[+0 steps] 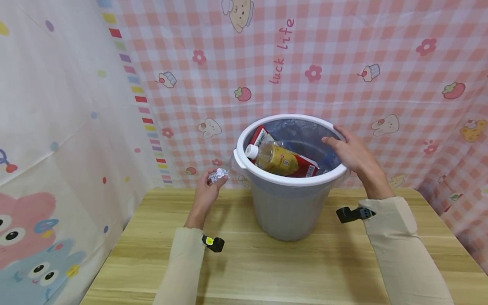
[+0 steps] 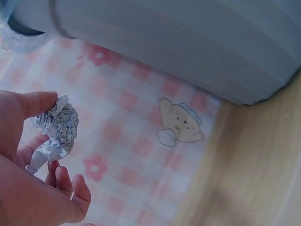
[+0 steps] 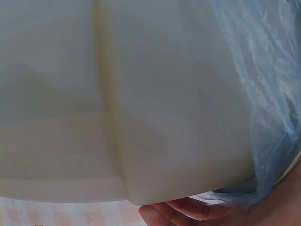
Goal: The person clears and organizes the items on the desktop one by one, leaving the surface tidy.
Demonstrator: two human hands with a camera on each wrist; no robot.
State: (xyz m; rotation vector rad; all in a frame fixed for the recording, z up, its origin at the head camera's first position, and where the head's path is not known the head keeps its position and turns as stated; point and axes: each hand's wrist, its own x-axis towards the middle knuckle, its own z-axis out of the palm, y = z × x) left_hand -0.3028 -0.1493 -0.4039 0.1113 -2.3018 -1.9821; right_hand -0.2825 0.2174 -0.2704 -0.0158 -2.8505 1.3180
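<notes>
A crumpled ball of printed paper (image 2: 61, 125) is pinched between the thumb and fingers of my left hand (image 1: 206, 192). That hand is just left of a grey trash can (image 1: 287, 212) with a white rim, below rim height. On the can's right side, my right hand (image 1: 352, 154) grips the rim, thumb over the inside and fingers around the outside. A thin bluish plastic liner (image 3: 273, 94) folds over the edge. Inside lie a bottle (image 1: 276, 160) with a white cap and yellow label, and red-and-white packaging (image 1: 261, 137).
The can stands upright on a wood-grain table (image 1: 267, 271). Close behind it hangs a pink checked cloth (image 1: 289, 93) with cartoon prints. A white patterned cloth (image 1: 76, 140) hangs along the left side.
</notes>
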